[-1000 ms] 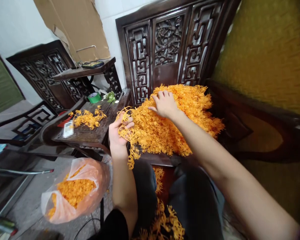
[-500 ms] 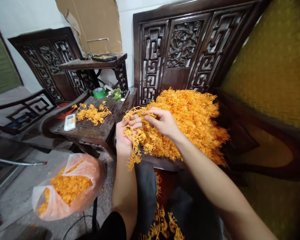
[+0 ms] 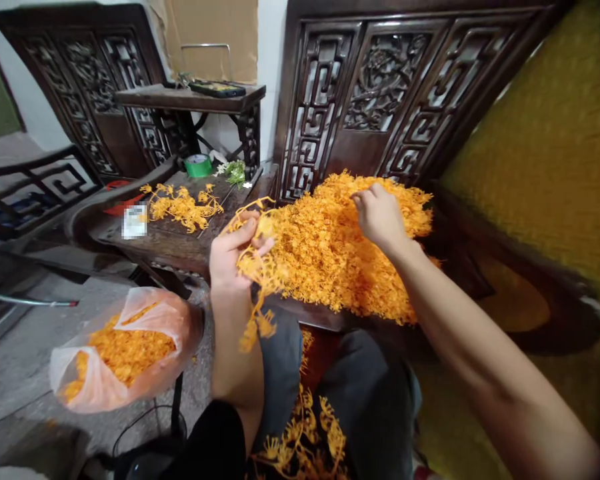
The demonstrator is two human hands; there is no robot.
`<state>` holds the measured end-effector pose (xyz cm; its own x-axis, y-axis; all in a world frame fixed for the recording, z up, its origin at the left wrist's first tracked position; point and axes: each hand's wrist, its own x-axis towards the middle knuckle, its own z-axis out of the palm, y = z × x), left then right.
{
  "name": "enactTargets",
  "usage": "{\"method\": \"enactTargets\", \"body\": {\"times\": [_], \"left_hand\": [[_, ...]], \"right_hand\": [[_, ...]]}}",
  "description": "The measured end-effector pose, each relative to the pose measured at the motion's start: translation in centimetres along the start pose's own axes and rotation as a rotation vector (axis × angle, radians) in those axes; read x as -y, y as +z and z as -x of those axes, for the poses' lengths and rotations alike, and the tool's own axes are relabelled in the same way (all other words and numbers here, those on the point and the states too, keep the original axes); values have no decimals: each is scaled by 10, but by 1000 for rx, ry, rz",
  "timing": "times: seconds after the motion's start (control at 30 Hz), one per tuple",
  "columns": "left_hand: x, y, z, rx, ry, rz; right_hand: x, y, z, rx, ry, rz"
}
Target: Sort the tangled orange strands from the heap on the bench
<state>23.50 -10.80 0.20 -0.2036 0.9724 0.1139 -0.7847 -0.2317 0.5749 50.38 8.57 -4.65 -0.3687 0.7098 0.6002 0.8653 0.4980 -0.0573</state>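
My left hand [image 3: 233, 250] is closed around a strand of orange plastic flower pieces [image 3: 263, 267]. Part of the strand curls above my fingers, and the rest dangles past my wrist. Over a large heap of the same orange pieces [image 3: 325, 247], my right hand [image 3: 380, 213] is raised with thumb and fingertips drawn together. Anything in that pinch is too small to make out. The heap rests on a dark wooden seat in front of me.
At left on the floor sits a plastic bag [image 3: 183, 333] holding orange pieces. On a wooden seat lie more orange strands [image 3: 183, 208], green tape [image 3: 199, 167] and a green-and-white sprig [image 3: 235, 173]. A phone [image 3: 217, 89] lies on a small stand. Orange strands [image 3: 305, 433] hang between my legs.
My right hand has moved away from my left, to the right and over the heap. The strand stays in my left hand, which has shifted slightly left. The camera view has shifted too.
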Motion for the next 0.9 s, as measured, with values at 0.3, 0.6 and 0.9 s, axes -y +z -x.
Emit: {"method": "enactTargets", "body": {"times": [0.3,0.6,0.9], "left_hand": [[30,-7,-27,94,-141,181],[0,-4,5,-18,-10,-193],[-4,6,27,-94,327,-449]], "right_hand": [[83,-17,-10,158,86,-738],[141,-60,49,214,-188,-868],[8,-13,26,60,53,-200]]}}
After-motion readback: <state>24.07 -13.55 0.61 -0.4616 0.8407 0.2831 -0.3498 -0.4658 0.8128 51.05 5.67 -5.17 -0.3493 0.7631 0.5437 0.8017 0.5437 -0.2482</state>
